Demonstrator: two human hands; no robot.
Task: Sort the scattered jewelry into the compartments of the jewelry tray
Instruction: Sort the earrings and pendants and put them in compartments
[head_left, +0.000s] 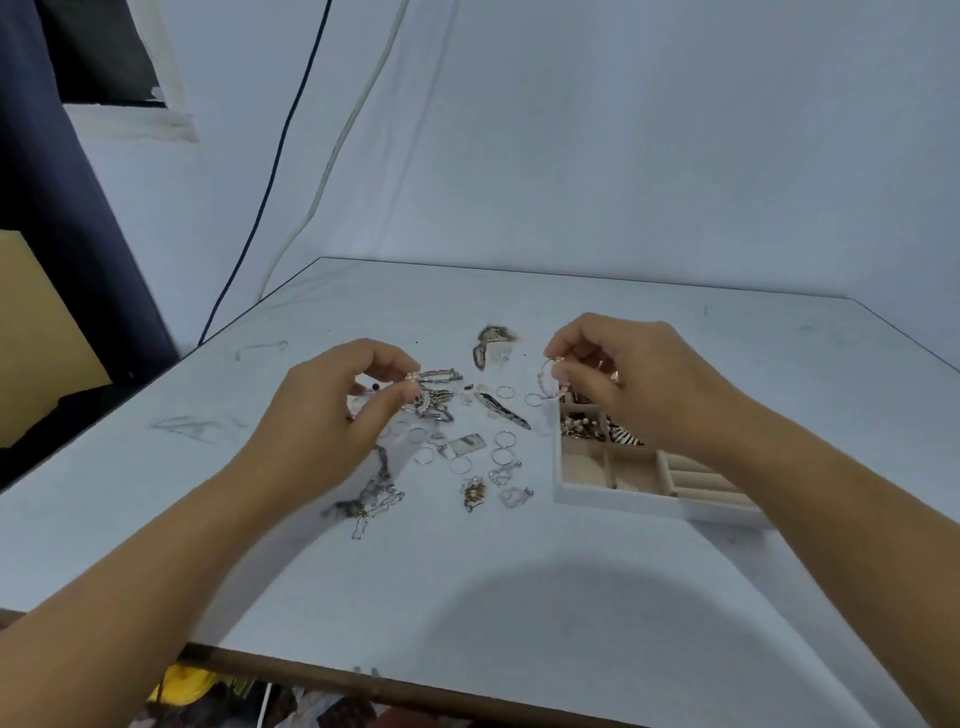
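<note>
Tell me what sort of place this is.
Likely a makeshift home workspace: a plain white table against a bare wall, loose cables hanging down it, and household clutter below the near edge.

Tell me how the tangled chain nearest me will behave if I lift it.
The tangled chain lies in loose kinks, so it will probably hang floppy. Thin links suggest it is light. Overlapping loops may snag or lift as a clump. Both hands are occupied: the left hand pinches a small piece, the right hand a hoop.
</note>
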